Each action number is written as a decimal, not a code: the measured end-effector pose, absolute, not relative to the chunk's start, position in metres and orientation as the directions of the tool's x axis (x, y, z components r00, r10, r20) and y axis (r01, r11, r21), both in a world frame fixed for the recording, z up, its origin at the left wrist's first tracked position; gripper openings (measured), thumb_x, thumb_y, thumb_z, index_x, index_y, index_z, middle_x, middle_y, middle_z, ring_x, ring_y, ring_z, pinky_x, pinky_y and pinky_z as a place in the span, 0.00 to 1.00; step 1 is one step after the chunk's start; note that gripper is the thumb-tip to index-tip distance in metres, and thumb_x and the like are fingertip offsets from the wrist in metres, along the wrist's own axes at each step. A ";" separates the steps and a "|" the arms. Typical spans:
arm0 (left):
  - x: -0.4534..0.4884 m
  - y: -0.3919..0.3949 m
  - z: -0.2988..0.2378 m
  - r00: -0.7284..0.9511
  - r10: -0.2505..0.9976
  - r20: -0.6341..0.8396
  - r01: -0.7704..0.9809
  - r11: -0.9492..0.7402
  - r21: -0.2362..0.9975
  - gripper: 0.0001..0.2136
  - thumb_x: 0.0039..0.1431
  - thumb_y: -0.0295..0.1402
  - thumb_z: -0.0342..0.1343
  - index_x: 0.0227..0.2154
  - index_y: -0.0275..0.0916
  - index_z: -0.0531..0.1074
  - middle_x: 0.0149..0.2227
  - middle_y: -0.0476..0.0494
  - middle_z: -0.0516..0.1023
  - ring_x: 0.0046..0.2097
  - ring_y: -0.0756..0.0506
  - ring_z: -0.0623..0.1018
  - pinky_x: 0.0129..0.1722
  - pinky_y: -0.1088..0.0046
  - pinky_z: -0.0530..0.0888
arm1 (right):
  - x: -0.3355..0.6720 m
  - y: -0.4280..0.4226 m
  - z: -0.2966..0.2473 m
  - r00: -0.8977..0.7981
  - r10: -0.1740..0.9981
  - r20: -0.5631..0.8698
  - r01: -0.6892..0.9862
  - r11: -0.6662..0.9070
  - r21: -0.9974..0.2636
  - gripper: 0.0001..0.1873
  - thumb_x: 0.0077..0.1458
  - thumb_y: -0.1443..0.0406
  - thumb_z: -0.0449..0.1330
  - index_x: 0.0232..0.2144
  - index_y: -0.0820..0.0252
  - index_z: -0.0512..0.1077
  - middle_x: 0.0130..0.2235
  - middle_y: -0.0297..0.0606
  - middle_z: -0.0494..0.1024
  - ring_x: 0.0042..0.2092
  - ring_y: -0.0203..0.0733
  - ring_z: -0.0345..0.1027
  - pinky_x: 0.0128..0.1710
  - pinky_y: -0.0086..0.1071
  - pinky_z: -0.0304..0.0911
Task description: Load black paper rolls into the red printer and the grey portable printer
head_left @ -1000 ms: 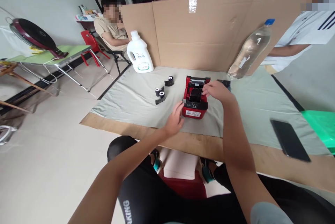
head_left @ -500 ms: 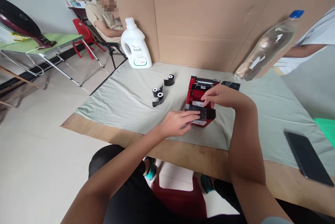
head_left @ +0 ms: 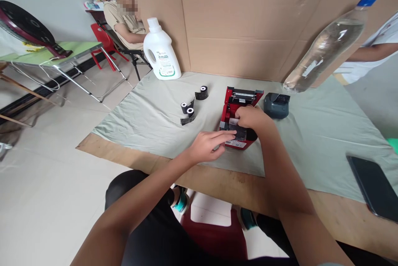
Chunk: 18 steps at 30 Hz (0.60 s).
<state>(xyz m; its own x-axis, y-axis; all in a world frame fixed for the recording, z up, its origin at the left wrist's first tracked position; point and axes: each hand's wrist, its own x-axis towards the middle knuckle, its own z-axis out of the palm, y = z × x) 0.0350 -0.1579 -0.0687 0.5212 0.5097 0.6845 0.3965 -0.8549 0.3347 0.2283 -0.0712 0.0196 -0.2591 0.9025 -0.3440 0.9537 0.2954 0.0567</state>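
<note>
A small red label printer (head_left: 228,110) stands on the cloth with its lid raised toward the back. A glossy black strip (head_left: 240,132) lies across its front edge, and a bit of white shows behind the strip. My left hand (head_left: 209,146) rests its outstretched fingertips on the strip, with the thumb apart below. Curled and pointing down, the fingers of my right hand (head_left: 250,116) reach into the printer's open bay. Their tips are hidden, so what they grip cannot be made out.
Several small black rolls (head_left: 190,112) with white cores lie left of the printer. A dark grey device (head_left: 276,106) sits to its right. Behind stand a white detergent jug (head_left: 162,56), a leaning water bottle (head_left: 326,50) and a cardboard screen (head_left: 236,29). A phone (head_left: 374,187) lies right.
My right hand has moved forward and down into the printer, its fingers now hidden there. The grey device behind it has come into fuller view. My left hand stays on the strip.
</note>
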 end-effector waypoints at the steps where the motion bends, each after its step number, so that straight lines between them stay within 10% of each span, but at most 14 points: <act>1: 0.035 -0.158 -0.069 0.499 0.506 0.704 0.380 -0.857 0.347 0.22 0.59 0.20 0.50 0.53 0.43 0.75 0.57 0.45 0.84 0.34 0.53 0.83 0.30 0.77 0.75 | 0.229 -0.071 0.021 -0.271 0.902 -0.336 0.952 0.303 0.048 0.08 0.54 0.71 0.59 0.35 0.60 0.78 0.37 0.46 0.81 0.45 0.51 0.73 0.42 0.38 0.59; 10: 0.028 -0.157 -0.046 0.152 0.482 0.863 0.319 -0.850 0.419 0.08 0.68 0.29 0.55 0.47 0.41 0.75 0.40 0.45 0.76 0.31 0.52 0.72 0.33 0.73 0.73 | 0.239 -0.121 0.067 -0.445 0.895 0.007 0.880 0.439 -0.181 0.02 0.57 0.69 0.57 0.32 0.59 0.70 0.40 0.42 0.76 0.36 0.43 0.67 0.33 0.35 0.53; 18: 0.008 -0.169 -0.022 0.072 0.894 0.441 0.308 -0.441 0.843 0.15 0.67 0.46 0.60 0.48 0.41 0.76 0.35 0.49 0.76 0.33 0.50 0.72 0.33 0.75 0.70 | 0.208 -0.145 0.072 -0.684 0.714 0.152 0.608 0.672 -0.423 0.06 0.64 0.65 0.55 0.39 0.57 0.73 0.44 0.39 0.76 0.39 0.43 0.69 0.38 0.35 0.60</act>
<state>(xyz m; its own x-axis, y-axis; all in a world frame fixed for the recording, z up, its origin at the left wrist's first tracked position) 0.0080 -0.1693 -0.0221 0.0716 0.8945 0.4414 0.3084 -0.4407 0.8430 0.2085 -0.1452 0.0724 -0.6837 0.7137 0.1520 0.6075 0.6721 -0.4233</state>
